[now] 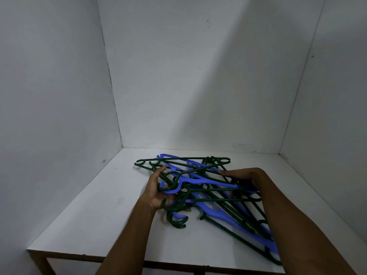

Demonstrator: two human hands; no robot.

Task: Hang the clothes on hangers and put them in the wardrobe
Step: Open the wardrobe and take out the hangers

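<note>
A tangled pile of several dark green and blue plastic hangers (208,187) lies on the white wardrobe shelf (95,211). My left hand (156,189) grips the hook ends of a blue hanger (198,181) and a green one at the pile's left side. My right hand (244,179) holds the hanger arms on the right side of the pile, fingers curled over them. No clothes are in view.
The shelf sits inside a white compartment with a back wall (198,86) and side walls (49,96) left and right. Its brown front edge (89,257) runs along the bottom. Bare shelf surface lies left of the pile.
</note>
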